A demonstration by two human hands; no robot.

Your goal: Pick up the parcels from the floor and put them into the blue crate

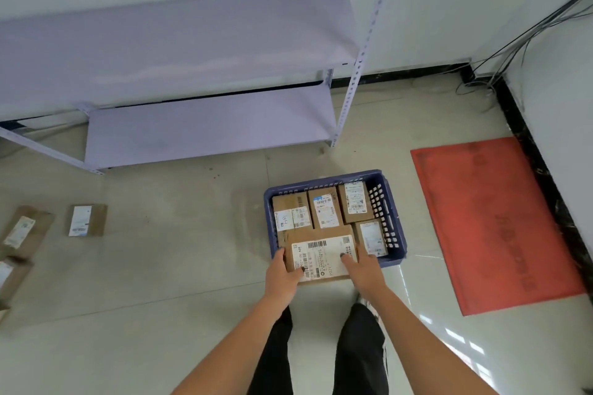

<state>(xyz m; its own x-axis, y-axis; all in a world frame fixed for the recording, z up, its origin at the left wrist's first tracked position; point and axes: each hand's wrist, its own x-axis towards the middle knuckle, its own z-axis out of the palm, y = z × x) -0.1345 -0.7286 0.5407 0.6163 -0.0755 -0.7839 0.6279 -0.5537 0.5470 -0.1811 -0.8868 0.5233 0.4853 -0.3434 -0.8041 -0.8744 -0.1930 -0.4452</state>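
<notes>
Black trouser legs (321, 353) fill the bottom of the view, and two bare forearms reach forward over them. Both hands hold one large cardboard parcel (321, 253) over the near edge of the blue crate (390, 212). On the parcel's left edge the left hand (284, 272) has its thumb curled onto the top face and its fingers out of sight along the side. Opposite it, the right hand (361, 269) grips the right edge, thumb pressed on the white shipping label, fingers wrapped around the side. That label carries a barcode along its top, a QR code at the upper right, another barcode at the lower left, and the readable characters "P021"; the rest of the print is too small to make out.

Four smaller cardboard parcels already lie inside the crate: three in a row along the far wall (292, 212) (324, 207) (354, 201) and one by the perforated right wall (372, 238). Each has a white label with barcodes, and the far-left one shows handwritten marks I cannot read with certainty.

More parcels lie on the pale tiled floor (179, 250), well to the left: one with a white label (86, 220), another at an angle (27, 231), and a third cut by the frame edge (12, 276).

A lilac metal shelf unit (208, 125) stands beyond, a red mat (494, 224) lies right of the crate, and cables (513, 51) run down the wall corner.
</notes>
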